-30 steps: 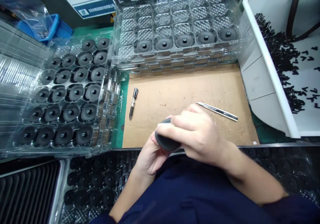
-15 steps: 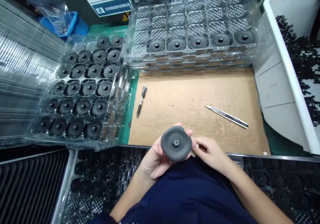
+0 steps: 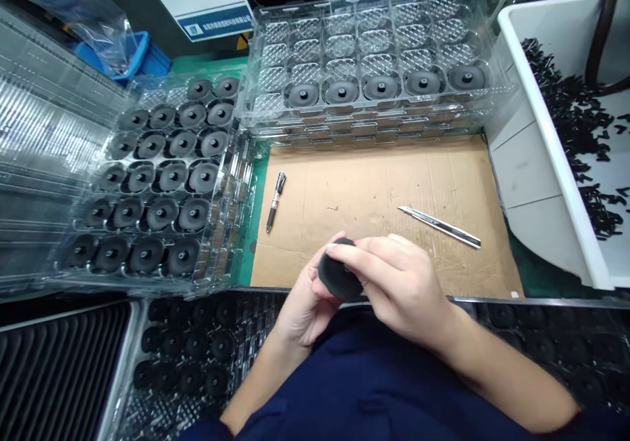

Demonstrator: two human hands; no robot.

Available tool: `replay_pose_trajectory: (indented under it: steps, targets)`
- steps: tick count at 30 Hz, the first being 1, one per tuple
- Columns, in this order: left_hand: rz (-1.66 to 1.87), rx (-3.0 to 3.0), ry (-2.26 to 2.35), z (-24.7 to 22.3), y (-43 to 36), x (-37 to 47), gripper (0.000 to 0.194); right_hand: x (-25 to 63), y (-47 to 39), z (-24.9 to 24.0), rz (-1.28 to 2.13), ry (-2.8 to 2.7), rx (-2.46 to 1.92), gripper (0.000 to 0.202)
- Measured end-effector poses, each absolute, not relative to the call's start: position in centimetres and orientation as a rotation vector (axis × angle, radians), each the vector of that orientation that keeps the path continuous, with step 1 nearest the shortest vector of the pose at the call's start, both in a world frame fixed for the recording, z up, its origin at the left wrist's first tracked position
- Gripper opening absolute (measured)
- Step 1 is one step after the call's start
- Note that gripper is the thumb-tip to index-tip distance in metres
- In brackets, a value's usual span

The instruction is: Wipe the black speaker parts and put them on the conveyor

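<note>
A round black disc, which looks like rubber, is held up in front of my body above the near edge of the cardboard. My left hand is closed around its left and lower edge. From the right, my right hand grips the same disc, its fingers lying across the front face and covering the centre stud. The disc is tilted. Ahead on the cardboard mat lie a pen on the left and a silver craft knife on the right.
Clear trays with similar discs are stacked at left. Another tray stack stands at the back, its front row partly filled. A white bin of small black parts stands at right. More trays of discs lie below the table edge.
My right hand has come up from beside the disc onto its face, covering the stud. The disc has turned from facing me to a tilted angle. The view has shifted slightly.
</note>
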State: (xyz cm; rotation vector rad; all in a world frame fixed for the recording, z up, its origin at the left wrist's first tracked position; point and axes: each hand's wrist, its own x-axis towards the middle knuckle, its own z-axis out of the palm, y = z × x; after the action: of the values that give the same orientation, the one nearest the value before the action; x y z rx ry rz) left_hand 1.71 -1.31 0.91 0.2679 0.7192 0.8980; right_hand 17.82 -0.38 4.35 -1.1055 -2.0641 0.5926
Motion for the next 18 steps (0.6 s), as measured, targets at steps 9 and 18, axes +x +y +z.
replay_pose_trajectory:
  steps: [9,18]
  targets:
    - [1.102,0.351,0.81,1.4,-1.5,2.3,0.057,18.5,-2.2,5.3,1.285,-1.825,-0.9,0.022]
    - [1.042,0.422,0.808,1.5,-1.3,2.7,0.059,16.6,-1.4,4.7,0.717,-1.894,-0.995,0.029]
